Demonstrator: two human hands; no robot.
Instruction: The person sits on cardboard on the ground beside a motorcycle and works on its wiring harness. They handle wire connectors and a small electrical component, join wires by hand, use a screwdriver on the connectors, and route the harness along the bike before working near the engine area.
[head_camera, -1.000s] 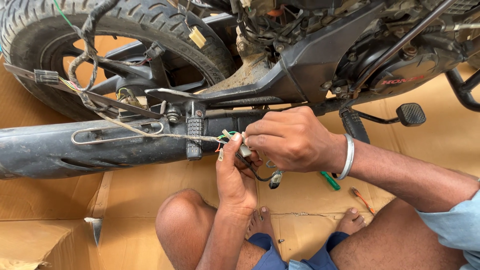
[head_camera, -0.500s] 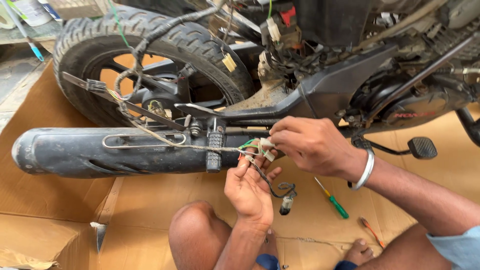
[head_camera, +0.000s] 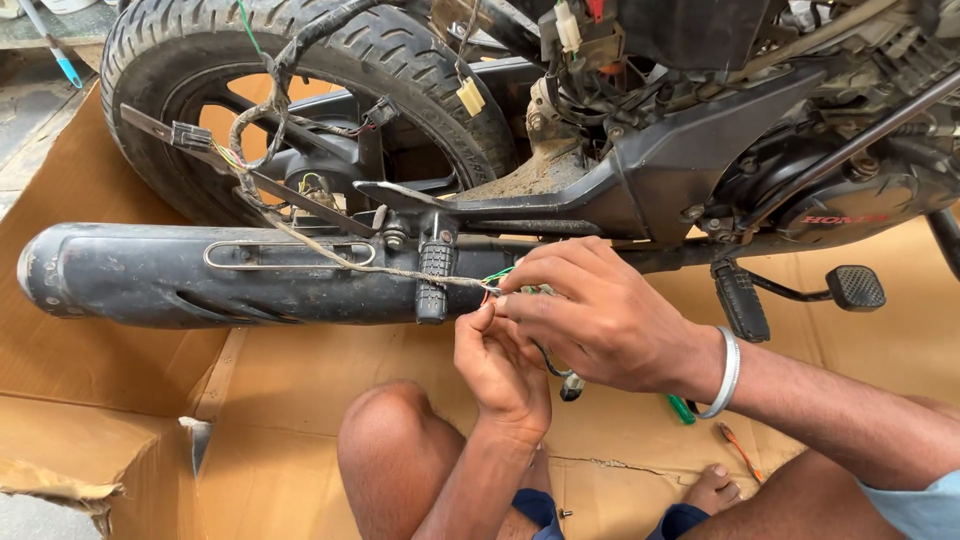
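Both hands pinching thin coloured wires beside motorcycle exhaust.

Left hand up from 6 o'clock, fingertips closed on wire bundle at frame centre; right hand in from 3 o'clock, fingers curled shut over same wires, steel bangle on wrist. Wires sit just at 3 o'clock of rear footpeg, touching black exhaust muffler. Small black connector dangling below hands. Since half a second ago: hands closer together, fingertips now meeting on wire ends, view shifted down and nearer; reads as joining or twisting of ends now under way, not just sorting. Rear tyre at 11 o'clock, green-handled screwdriver on cardboard at 5 o'clock, bare knee at 6.
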